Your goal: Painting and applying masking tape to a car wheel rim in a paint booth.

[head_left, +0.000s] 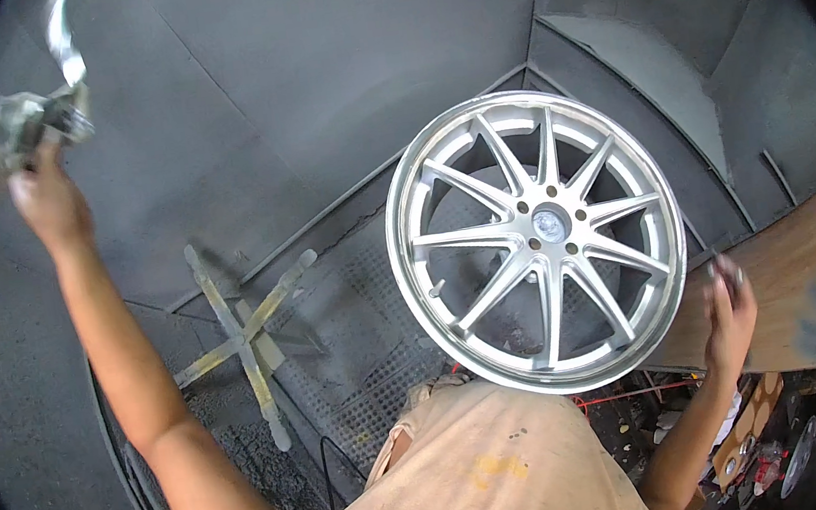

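Note:
High at the far left, my left hand [52, 200] is closed round a crumpled silver-grey bundle [8, 144]. A shiny strip sticks up from the bundle's top; motion blur hides what exactly it is. A silver multi-spoke car wheel rim [551, 299] stands tilted in front of my body, its spoked face toward me and its lower edge close to my shirt. Just beyond the rim's right edge, apart from it, is my right hand [730, 319]. Its fingers are loosely bent and somewhat blurred, with nothing visible in them.
A cross-shaped stand with taped arms [242, 344] is left of the rim. Grey sheet walls [238, 83] rise behind. A curved brown board [785, 293] lies at the right, above assorted clutter [752, 447]. A dark cable [327, 466] hangs near the stand.

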Action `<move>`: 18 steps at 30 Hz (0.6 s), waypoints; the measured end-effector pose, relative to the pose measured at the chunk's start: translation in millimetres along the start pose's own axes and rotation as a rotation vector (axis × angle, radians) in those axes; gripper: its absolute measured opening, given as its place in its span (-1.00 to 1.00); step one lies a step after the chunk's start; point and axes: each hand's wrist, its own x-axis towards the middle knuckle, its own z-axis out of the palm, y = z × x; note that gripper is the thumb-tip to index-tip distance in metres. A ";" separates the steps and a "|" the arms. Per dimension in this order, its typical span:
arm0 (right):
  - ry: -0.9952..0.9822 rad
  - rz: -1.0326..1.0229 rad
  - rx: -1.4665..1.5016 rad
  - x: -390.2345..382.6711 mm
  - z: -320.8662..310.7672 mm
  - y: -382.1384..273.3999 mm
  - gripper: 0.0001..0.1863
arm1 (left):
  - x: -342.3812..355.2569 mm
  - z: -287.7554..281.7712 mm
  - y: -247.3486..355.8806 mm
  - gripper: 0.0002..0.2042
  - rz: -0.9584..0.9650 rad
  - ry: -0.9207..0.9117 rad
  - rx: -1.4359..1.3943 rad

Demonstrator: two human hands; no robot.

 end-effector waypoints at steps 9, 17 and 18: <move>0.489 0.453 0.179 -135.5 10.1 114.4 -0.67 | -229.9 102.9 -100.7 -0.47 -0.442 -1.234 0.703; 0.508 0.277 0.039 -132.1 39.0 97.0 -0.68 | -337.2 100.1 -116.2 -0.37 -0.318 -2.142 0.794; 0.524 0.313 0.067 -140.7 35.1 115.6 -0.67 | -345.5 99.1 -107.1 -0.41 -0.306 -2.149 0.800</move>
